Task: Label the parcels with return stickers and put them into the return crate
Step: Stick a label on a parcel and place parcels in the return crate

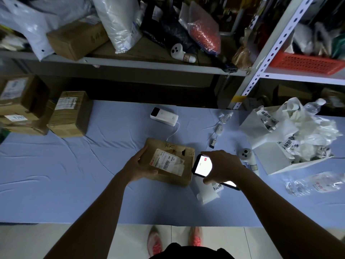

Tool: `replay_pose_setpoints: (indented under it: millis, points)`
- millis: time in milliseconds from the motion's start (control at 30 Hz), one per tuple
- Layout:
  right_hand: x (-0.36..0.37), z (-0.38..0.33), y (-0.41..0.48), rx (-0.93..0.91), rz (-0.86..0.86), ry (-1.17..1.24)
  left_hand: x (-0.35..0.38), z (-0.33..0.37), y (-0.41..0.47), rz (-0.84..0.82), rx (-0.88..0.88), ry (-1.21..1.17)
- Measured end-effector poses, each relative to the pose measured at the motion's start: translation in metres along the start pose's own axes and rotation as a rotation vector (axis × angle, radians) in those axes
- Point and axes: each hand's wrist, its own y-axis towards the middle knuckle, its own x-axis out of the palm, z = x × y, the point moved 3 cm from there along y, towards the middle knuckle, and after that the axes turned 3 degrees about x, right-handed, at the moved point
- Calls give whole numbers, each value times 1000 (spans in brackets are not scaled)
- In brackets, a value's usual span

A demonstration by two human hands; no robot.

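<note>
Table edge: the near edge of the blue-covered table (56, 184) runs straight across below both forearms; the floor and two pink shoes (195, 239) lie beyond it.
Open room: left of the cardboard parcel (168, 163) the cloth is bare all the way to the stacked boxes (70, 114) at the far left; the strip between the parcel and the near edge is bare too.
Crowded side: right of the parcel sit a phone, a white label dispenser (208, 191), a small white controller (246, 154), a white crate (268, 152) stuffed with white bags, and a plastic bottle (313, 184) on its side.
Behind the parcel: a white power bank (164, 116), its cable trailing toward the parcel's far edge; the shelf frame (130, 64) overhangs the table's far edge.
Parcel: flat on the cloth at mid-table, shipping label (167, 162) facing up.
Left hand (139, 168): clasps the parcel's left end, thumb across the near corner, fingers along the far side.
Right hand (222, 167): palm down just right of the parcel, fingers curled around the lit phone (202, 165), which nearly touches the parcel's right edge.
Arms: both forearms reach forward from the near edge, converging on the parcel.
</note>
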Motion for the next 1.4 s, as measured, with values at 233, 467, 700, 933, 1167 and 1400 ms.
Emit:
replay_pose_setpoints:
  millis: [233, 467, 700, 933, 1167, 1400]
  points:
    - [54, 79, 14, 258, 166, 352, 3, 9, -5, -3, 34, 106]
    - [138, 133, 13, 451, 89, 300, 10, 19, -11, 56, -25, 283]
    - [170, 148, 30, 448, 76, 270, 29, 33, -21, 181, -88, 417]
    - [146, 115, 20, 299, 467, 501, 37, 38, -29, 263, -97, 475]
    - [169, 72, 33, 118, 54, 497, 33, 32, -33, 284, -96, 496]
    - [150, 68, 36, 252, 295, 695, 37, 31, -33, 298, -27, 496]
